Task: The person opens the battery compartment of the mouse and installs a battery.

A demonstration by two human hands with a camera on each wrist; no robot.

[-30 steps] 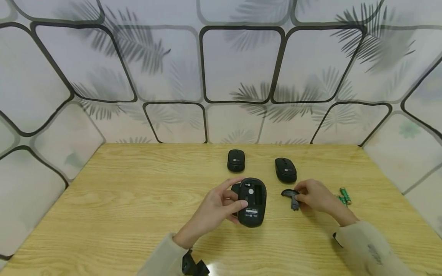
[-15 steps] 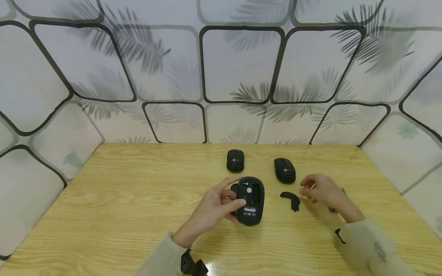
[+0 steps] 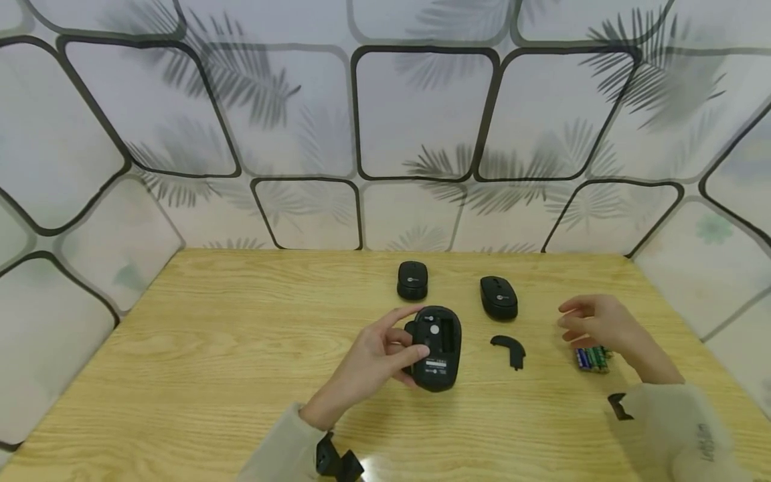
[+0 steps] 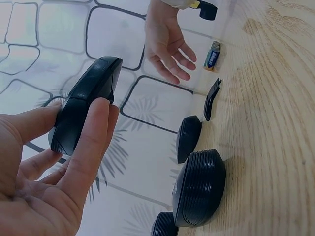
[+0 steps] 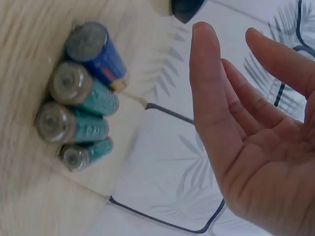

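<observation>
My left hand (image 3: 364,368) grips a black computer mouse (image 3: 442,375), thumb on its underside, which faces up toward the head camera. A bare battery slot (image 3: 447,335) shows in that underside. On the table to its right lies the mouse's black battery cover (image 3: 512,349). My right hand (image 3: 611,325) hovers above a row of batteries (image 3: 593,359), fingers loosely extended and nothing in them. In the right wrist view, one blue battery (image 5: 93,46) stands out beside several green batteries (image 5: 78,91), apart from the fingers.
Two black mice, a left one (image 3: 412,280) and a right one (image 3: 498,298), sit at the back of the wooden table (image 3: 241,361). Another dark mouse (image 4: 199,189) is mostly hidden behind the held one in the head view. A patterned backdrop (image 3: 415,114) encloses the table.
My right hand has let go of the battery cover, leaving it on the table, and moved right to above the batteries. My left hand keeps hold of the mouse, almost still.
</observation>
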